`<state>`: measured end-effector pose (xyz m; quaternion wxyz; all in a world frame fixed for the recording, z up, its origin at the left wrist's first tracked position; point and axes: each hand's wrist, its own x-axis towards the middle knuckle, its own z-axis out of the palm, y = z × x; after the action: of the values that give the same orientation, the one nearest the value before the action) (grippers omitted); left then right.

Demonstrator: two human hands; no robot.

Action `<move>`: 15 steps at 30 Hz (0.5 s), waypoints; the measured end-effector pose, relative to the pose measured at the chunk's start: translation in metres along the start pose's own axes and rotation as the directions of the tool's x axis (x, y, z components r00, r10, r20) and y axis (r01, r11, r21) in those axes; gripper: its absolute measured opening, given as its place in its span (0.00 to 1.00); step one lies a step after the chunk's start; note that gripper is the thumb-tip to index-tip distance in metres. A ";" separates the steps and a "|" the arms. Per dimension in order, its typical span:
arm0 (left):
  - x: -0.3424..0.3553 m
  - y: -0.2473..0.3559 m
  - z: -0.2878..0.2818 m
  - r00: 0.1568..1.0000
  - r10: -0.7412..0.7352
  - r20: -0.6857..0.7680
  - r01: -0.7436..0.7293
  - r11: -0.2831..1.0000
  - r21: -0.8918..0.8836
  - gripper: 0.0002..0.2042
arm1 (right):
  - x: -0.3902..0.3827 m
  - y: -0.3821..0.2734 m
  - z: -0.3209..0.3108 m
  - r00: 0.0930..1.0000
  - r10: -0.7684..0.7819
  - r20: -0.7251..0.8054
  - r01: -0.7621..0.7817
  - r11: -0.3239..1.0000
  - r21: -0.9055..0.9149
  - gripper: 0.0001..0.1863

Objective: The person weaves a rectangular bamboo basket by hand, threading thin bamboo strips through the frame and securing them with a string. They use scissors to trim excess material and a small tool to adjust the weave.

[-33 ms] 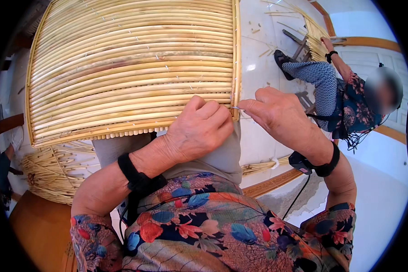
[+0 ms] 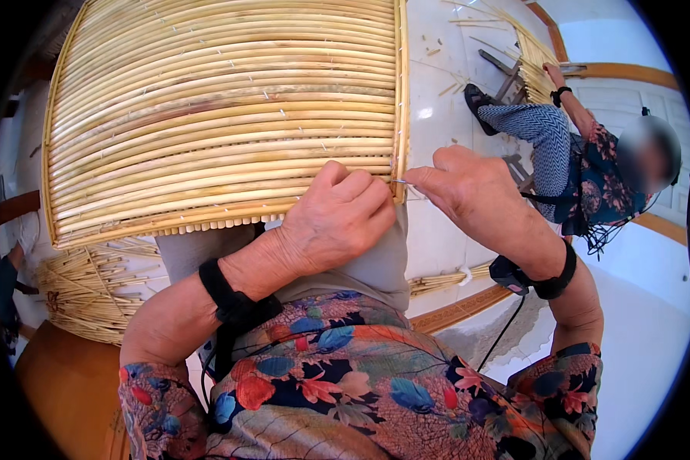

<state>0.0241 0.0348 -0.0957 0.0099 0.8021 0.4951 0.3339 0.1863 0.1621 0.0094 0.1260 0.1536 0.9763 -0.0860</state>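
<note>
A panel of pale yellow stalks (image 2: 207, 115) lies over my lap. Its stalks run side to side, with short white stitches across them and a rim strip down the right edge. Under the near edge, cut ends of a crosswise layer show. My left hand (image 2: 337, 211) is closed at the panel's near right corner, its fingertips curled down against the stalks and partly hidden. Just right of the rim, my right hand (image 2: 471, 195) pinches a thin metal needle (image 2: 397, 181) between thumb and forefinger. The needle's tip reaches the rim strip beside my left fingers.
At the right a seated person (image 2: 567, 153) holds another stalk piece (image 2: 537, 69). Loose stalk bundles lie on the floor at left (image 2: 92, 287) and beside my right leg (image 2: 445, 282). A brown wooden surface (image 2: 69, 383) is at lower left, and another person's sleeve (image 2: 6, 295) shows at the left edge.
</note>
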 end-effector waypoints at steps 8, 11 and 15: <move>0.000 -0.001 -0.001 1.000 0.004 0.000 -0.004 1.000 -0.010 0.11 | 0.004 -0.005 -0.006 0.996 -0.036 0.079 0.040 0.998 -0.054 0.07; -0.001 -0.001 0.002 1.000 -0.001 -0.006 0.001 1.000 -0.025 0.11 | 0.004 -0.006 -0.006 0.995 -0.016 0.098 0.021 0.999 -0.048 0.07; -0.001 0.000 0.000 1.000 -0.006 -0.006 0.005 0.999 -0.035 0.11 | 0.006 -0.009 -0.008 0.991 0.005 0.133 0.001 0.999 -0.041 0.06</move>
<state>0.0237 0.0346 -0.0964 0.0235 0.7994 0.4915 0.3448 0.1764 0.1574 0.0167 0.1939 0.1460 0.9671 -0.0761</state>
